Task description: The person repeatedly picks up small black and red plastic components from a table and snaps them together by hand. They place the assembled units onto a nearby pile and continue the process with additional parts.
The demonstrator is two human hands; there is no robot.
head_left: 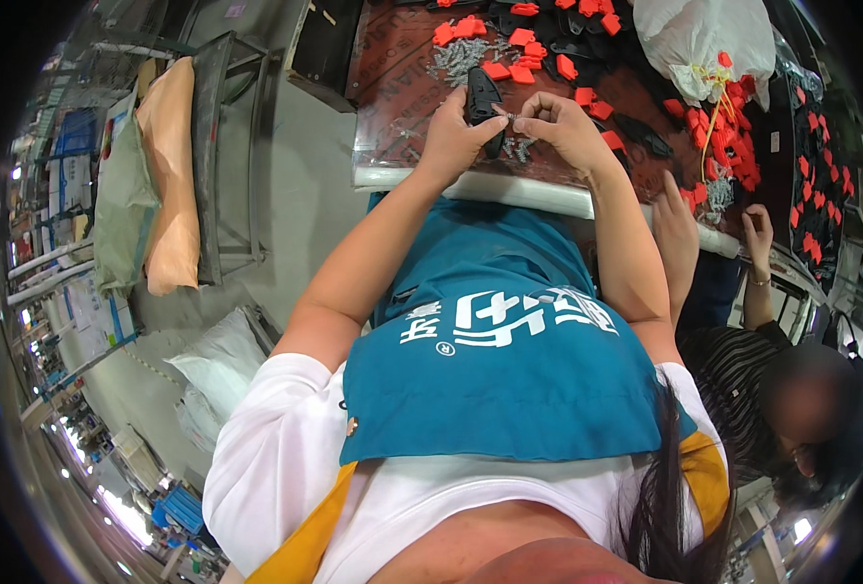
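My left hand (459, 134) grips a long black plastic part (485, 97) upright over the near edge of the table. Beside it, my right hand (560, 128) is closed in a pinch, fingertips close to the black part. A small metal piece that looks like a spring shows between those fingertips, too small to be sure of. Just below my hands lie a few loose small springs (519, 148). Beyond them is a larger pile of grey metal springs (459, 60), with orange-red plastic pieces (522, 74) scattered around it.
More black parts (643, 134) lie to the right on the table (393, 102). A white sack (706, 39) stands at the far right beside heaped orange-red pieces (728, 146). A co-worker (743, 389) sits at my right, hands at the table edge. A metal rack (232, 156) stands left.
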